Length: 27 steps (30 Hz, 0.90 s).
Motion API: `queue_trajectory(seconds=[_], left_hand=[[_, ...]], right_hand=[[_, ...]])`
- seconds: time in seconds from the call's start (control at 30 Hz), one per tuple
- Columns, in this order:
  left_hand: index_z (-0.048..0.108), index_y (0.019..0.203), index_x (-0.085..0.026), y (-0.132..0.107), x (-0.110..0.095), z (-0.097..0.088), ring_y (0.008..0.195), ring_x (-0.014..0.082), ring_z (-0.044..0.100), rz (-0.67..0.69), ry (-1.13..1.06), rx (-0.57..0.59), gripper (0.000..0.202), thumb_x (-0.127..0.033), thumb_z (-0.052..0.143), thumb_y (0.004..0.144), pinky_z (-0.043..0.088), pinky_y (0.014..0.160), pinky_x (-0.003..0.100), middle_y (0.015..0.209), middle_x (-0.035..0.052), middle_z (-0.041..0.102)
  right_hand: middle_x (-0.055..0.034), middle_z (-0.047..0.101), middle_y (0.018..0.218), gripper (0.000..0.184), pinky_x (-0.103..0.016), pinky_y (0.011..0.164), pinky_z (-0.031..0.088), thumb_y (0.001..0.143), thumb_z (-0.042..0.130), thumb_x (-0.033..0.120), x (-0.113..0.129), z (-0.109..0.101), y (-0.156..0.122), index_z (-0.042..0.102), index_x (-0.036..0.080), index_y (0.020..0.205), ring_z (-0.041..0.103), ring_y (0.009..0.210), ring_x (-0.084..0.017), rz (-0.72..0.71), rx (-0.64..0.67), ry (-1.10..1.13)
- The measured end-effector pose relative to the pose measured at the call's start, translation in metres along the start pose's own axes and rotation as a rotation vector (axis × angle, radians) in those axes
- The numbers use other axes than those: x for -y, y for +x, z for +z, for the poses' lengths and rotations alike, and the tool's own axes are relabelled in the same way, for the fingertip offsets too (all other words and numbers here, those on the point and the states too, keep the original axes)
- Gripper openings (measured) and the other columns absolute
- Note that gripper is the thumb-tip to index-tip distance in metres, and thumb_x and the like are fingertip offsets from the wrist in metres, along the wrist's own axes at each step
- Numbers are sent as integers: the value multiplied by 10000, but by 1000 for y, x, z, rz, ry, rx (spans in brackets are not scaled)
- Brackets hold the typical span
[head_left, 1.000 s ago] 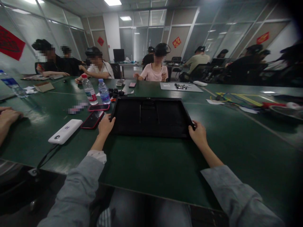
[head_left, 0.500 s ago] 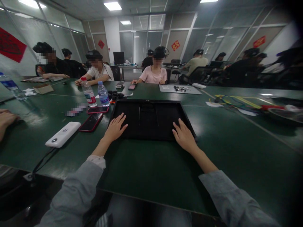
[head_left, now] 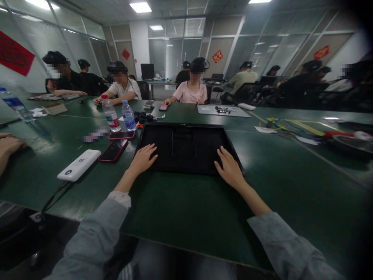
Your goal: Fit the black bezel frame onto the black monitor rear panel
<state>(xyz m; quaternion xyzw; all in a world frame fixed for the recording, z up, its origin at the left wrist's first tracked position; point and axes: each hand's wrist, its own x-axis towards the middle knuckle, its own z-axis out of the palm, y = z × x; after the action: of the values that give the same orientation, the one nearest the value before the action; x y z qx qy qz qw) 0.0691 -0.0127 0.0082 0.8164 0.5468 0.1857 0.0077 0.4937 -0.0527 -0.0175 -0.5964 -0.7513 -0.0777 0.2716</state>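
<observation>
A wide black tray-like casing [head_left: 183, 163] with a raised rim lies flat on the green table, straight ahead of me. Two slim ridges run along its inner face. My left hand [head_left: 144, 157] rests over its near left corner, palm down, fingers stretched out. Across from it, my right hand [head_left: 229, 166] lies over the near right side, fingers extended and thumb apart. Neither hand is wrapped around anything. Whether the palms press on the casing I cannot tell.
Left of the casing are a red-edged phone [head_left: 113, 150], another phone [head_left: 122, 134], a white power bank [head_left: 79, 165] with a cord, and two water bottles [head_left: 128, 116]. Another person's hand [head_left: 10, 147] rests at far left. Cables [head_left: 291, 126] lie right; people sit opposite.
My left hand's fingers have drawn a little closer together. Both hands stay over the casing. The whole view has shifted very slightly.
</observation>
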Motion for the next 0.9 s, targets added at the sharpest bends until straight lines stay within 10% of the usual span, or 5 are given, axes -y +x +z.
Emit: queue_trajectory(seconds=[0.4, 0.67, 0.9], left_hand=[[228, 1632, -189, -1, 3, 2, 1506, 240, 374, 30, -23, -67, 683, -429, 413, 1020, 325, 1216, 418, 1678, 113, 308], [501, 1500, -229, 0, 2, 1, 1508, 248, 369, 8, -5, -7, 529, -443, 401, 1026, 298, 1235, 451, 1622, 67, 427], [513, 1490, -238, -1, 1, -1, 1502, 245, 380, -4, -15, -3, 514, -428, 424, 1021, 303, 1232, 449, 1619, 61, 433]], right_hand=[[-199, 537, 1494, 857, -574, 1022, 520, 1011, 375, 458, 3, -1, 0, -70, 95, 1647, 552, 1335, -352, 24, 38, 38], [-133, 498, 1545, 544, -542, 1141, 441, 1026, 351, 429, -5, 3, 0, 538, 201, 1483, 462, 1431, -302, -51, 61, 31], [-107, 497, 1550, 505, -580, 1110, 466, 1013, 384, 404, -6, 2, 0, 582, 246, 1450, 471, 1422, -303, -34, 68, 41]])
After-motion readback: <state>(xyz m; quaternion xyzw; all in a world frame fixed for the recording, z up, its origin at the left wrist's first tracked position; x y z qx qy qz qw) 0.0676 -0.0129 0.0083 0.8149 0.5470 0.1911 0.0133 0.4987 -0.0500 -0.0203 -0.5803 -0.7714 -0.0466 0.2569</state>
